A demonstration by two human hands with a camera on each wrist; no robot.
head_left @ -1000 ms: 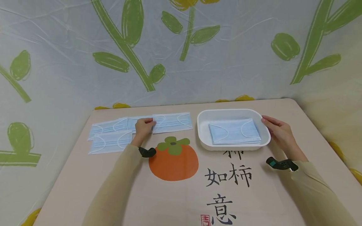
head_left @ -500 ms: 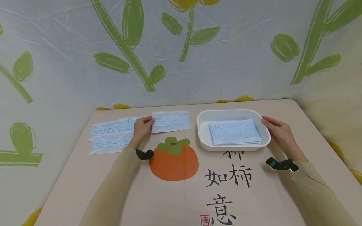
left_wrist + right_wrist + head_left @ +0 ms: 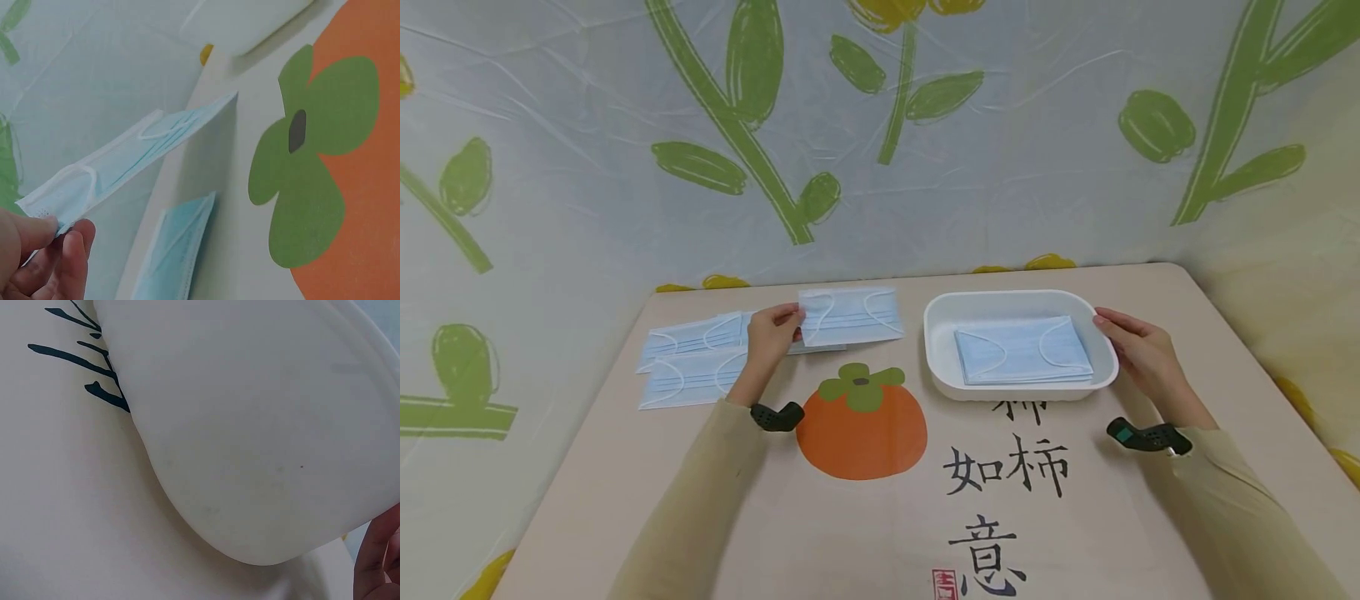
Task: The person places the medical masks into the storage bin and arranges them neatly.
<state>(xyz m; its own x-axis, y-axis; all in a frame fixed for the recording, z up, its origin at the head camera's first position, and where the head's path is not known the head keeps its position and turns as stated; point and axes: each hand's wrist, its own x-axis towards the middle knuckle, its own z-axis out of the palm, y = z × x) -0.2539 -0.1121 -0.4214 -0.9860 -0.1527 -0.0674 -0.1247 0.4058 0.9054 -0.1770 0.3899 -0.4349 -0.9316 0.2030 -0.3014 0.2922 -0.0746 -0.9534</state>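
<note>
My left hand pinches the left end of a light blue pleated face mask. In the left wrist view the mask slants up off the table from thumb and fingers, with another mask lying below it. Two more masks, one at the back and one in front, lie flat to the left of the hand. At right, my right hand holds the right rim of a white plastic tray. Inside the tray lies a neat stack of masks.
A printed orange persimmon and black written characters decorate the pale tabletop. Behind the table's back edge hangs a leaf-patterned cloth. Black wrist devices, left and right, sit at both sleeves.
The left hand has raised its mask off the table and drawn it slightly left and back, uncovering more of the mask beneath. My right hand and the tray have stayed put.
</note>
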